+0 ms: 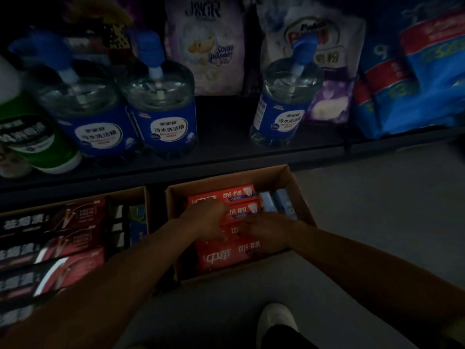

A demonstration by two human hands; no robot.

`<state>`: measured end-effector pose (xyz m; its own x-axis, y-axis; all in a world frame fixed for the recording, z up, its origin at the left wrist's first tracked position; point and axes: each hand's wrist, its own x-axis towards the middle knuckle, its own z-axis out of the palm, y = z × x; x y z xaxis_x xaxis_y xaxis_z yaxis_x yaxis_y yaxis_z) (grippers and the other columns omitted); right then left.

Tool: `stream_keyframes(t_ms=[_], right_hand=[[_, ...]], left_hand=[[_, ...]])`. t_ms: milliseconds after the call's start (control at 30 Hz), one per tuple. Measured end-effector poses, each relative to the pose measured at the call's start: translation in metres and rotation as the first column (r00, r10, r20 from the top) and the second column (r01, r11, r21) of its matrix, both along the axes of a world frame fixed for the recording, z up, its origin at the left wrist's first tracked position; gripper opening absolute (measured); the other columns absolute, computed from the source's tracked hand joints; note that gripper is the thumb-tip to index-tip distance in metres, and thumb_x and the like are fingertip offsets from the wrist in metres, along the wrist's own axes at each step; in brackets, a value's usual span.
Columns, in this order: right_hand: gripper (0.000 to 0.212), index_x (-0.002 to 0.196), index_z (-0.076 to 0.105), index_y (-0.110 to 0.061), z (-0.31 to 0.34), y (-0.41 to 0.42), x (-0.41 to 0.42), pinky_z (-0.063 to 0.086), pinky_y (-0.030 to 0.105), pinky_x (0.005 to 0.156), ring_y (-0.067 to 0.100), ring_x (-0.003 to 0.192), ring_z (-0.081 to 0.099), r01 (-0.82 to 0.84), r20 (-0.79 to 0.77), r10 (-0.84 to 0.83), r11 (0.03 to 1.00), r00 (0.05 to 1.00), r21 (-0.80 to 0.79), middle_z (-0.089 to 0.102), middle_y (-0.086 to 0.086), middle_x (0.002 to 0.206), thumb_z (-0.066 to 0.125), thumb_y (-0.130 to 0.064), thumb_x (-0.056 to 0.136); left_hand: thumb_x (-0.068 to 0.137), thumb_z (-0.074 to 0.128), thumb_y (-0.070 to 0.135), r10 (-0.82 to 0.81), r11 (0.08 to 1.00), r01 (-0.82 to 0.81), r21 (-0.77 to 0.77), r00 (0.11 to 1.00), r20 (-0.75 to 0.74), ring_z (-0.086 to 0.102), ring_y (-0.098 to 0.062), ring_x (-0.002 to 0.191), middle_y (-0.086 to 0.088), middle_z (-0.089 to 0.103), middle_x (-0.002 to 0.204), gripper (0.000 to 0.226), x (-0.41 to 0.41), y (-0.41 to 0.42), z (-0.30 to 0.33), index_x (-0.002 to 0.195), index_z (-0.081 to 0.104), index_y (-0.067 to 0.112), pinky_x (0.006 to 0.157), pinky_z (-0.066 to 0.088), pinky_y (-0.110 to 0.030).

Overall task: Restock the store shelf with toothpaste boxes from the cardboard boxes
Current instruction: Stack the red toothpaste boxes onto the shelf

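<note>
**A:** Start wide. Where do you stand in the job?

**B:** You're at the picking stage. The dark store shelf (226, 157) above carries clear detergent bottles with blue labels (161, 109) and soap powder bags (206, 46), with an open gap between the bottles. No toothpaste has reached it from this carton as far as I can see. On the floor against the shelf's front edge sits the open brown cardboard box (297, 187), and a second cardboard box (141, 195) of dark red packs lies to its left.

**A:** And the stock itself?

**B:** The red toothpaste boxes (226, 255) lie flat in rows, filling the carton's left and middle; pale blue boxes (276, 200) stand along its right wall.

**A:** The grip?

**B:** Your left hand (208, 217) rests on the red boxes, fingers curled down over them. Your right hand (266, 230) lies just beside it, fingers bent onto the same rows. Whether either grip has truly clenched a box, I cannot tell; it's dim.

**A:** Next?

**B:** Likely you need to work your fingers under one box's edge, since they're packed tight, then lift it clear.
</note>
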<state>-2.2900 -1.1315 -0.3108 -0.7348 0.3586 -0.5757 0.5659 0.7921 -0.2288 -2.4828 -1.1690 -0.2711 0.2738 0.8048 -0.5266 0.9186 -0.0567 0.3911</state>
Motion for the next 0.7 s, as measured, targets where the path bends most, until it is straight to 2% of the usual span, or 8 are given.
stream_keyframes(t_ms=[133,267,367,500,700], right_hand=[[0.061,0.147,0.032,-0.018,-0.009,-0.001,0.000,0.028,0.043,0.115,0.029,0.137,0.035,0.001,-0.026,-0.002,1.000,1.000,-0.030,0.035,0.009,0.151,0.049,-0.042,0.094],[0.069,0.148,0.030,-0.015,-0.013,-0.002,0.002,0.021,0.042,0.116,0.031,0.139,0.030,-0.068,-0.079,0.070,0.997,0.994,0.022,0.032,0.013,0.153,0.063,-0.033,0.090],[0.070,0.149,0.027,-0.012,-0.009,0.000,-0.001,0.019,0.037,0.116,0.028,0.140,0.026,-0.066,-0.040,0.067,0.998,0.997,0.016,0.027,0.012,0.154,0.061,-0.027,0.090],[0.057,0.145,0.039,-0.014,-0.012,0.003,-0.003,0.024,0.032,0.113,0.025,0.139,0.032,0.010,0.011,-0.010,0.999,1.000,-0.052,0.035,0.009,0.151,0.059,-0.021,0.091],[0.055,0.139,0.047,-0.014,-0.008,0.009,-0.005,0.031,0.034,0.109,0.025,0.132,0.040,-0.024,0.018,0.026,0.997,0.999,-0.078,0.044,0.008,0.143,0.064,-0.022,0.087]], left_hand=[[0.076,0.077,0.034,-0.014,1.000,0.014,0.003,1.000,0.010,0.058,-0.016,0.111,0.000,0.060,0.125,0.053,0.001,0.002,-0.005,0.124,0.058,0.021,0.093,0.052,-0.035],[0.075,0.078,0.033,-0.003,1.000,0.003,0.000,1.000,0.025,0.058,-0.015,0.111,0.001,0.059,0.126,0.057,0.001,0.004,-0.004,0.127,0.056,0.022,0.092,0.052,-0.034],[0.077,0.076,0.031,0.007,1.000,-0.007,-0.002,0.999,0.034,0.059,-0.015,0.112,0.001,0.059,0.127,0.056,0.001,0.005,-0.002,0.128,0.055,0.023,0.092,0.052,-0.033],[0.078,0.076,0.030,0.021,1.000,-0.020,-0.015,0.999,0.046,0.060,-0.013,0.109,0.001,0.060,0.126,0.054,-0.001,0.006,0.001,0.128,0.056,0.022,0.089,0.053,-0.031],[0.075,0.078,0.034,0.024,1.000,-0.024,-0.020,0.999,0.040,0.061,-0.010,0.105,0.004,0.061,0.123,0.054,-0.006,0.008,0.002,0.125,0.057,0.025,0.085,0.053,-0.026]])
